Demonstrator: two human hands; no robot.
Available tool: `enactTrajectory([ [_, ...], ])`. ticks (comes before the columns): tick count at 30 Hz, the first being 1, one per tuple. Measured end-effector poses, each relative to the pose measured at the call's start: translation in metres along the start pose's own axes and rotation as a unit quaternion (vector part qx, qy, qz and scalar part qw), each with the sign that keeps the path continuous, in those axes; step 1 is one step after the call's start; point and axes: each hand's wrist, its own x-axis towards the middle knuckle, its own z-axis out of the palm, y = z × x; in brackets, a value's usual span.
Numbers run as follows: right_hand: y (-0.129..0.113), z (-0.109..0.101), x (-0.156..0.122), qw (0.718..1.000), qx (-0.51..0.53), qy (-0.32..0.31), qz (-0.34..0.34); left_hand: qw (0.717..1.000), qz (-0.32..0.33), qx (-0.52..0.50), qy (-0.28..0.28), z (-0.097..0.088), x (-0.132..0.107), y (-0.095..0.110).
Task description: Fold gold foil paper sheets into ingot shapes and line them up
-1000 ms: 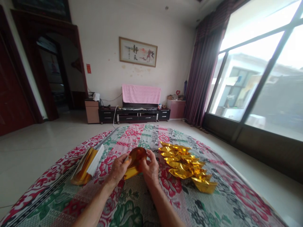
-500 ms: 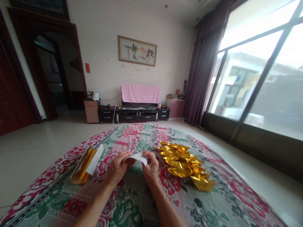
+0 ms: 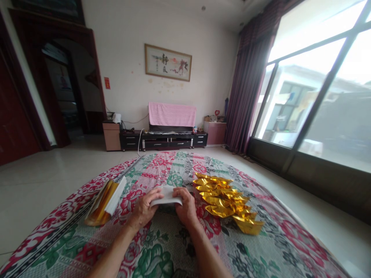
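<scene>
Between my two hands is a sheet of paper (image 3: pixel 166 196), its white side facing up and its near edge curled down. My left hand (image 3: pixel 147 207) pinches the sheet's left end, thumb and fingers closed on it. The right end is gripped by my right hand (image 3: pixel 185 204) in the same way. To the right lie several folded gold paper ingots (image 3: pixel 220 201), grouped in overlapping rows. On the left rests a stack of gold and white paper sheets (image 3: pixel 106 201), loosely curved.
A floral cloth (image 3: pixel 156 256) covers the rounded surface under my hands. Beyond it, a low black TV cabinet (image 3: pixel 169 143) carries a television draped with a pink towel (image 3: pixel 172 114). A large window (image 3: pixel 319 88) with a purple curtain (image 3: pixel 246 85) is on the right.
The paper has flattened from a raised arch, and more of its white face shows. Both hands have turned slightly and still hold its ends. The ingots and the stack have stayed put.
</scene>
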Motion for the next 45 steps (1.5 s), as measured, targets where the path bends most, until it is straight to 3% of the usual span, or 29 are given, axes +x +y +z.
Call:
enactTrajectory([
  [6,0.0,-0.009,0.0,0.99,-0.096,-0.103,0.023,0.995,-0.012,0.084,-0.045,-0.005,-0.001,0.006],
  [10,0.004,-0.011,-0.001,0.974,-0.182,-0.128,0.041,0.989,-0.067,0.118,-0.066,-0.013,-0.003,0.009],
  [15,0.002,-0.012,-0.002,0.963,-0.222,-0.149,0.036,0.98,-0.037,0.136,-0.137,-0.02,-0.001,0.02],
  [18,0.0,-0.012,-0.001,0.963,-0.21,-0.163,0.034,0.979,-0.043,0.138,-0.144,-0.022,0.0,0.027],
  [21,-0.001,-0.011,0.0,0.969,-0.193,-0.144,0.044,0.983,-0.061,0.119,-0.126,-0.024,-0.001,0.029],
  [26,-0.001,-0.007,0.002,0.971,-0.211,-0.056,0.092,0.988,-0.128,0.031,-0.077,-0.022,-0.002,0.023],
  [32,-0.001,-0.007,0.001,0.97,-0.221,-0.071,0.078,0.986,-0.156,-0.038,-0.034,-0.016,-0.001,0.008],
  [39,0.001,-0.004,0.001,0.97,-0.209,-0.033,0.118,0.982,-0.158,0.092,-0.043,-0.01,0.0,0.007],
  [45,0.005,-0.001,-0.001,0.96,-0.258,-0.029,0.106,0.97,-0.132,0.193,-0.062,-0.006,-0.001,0.013],
])
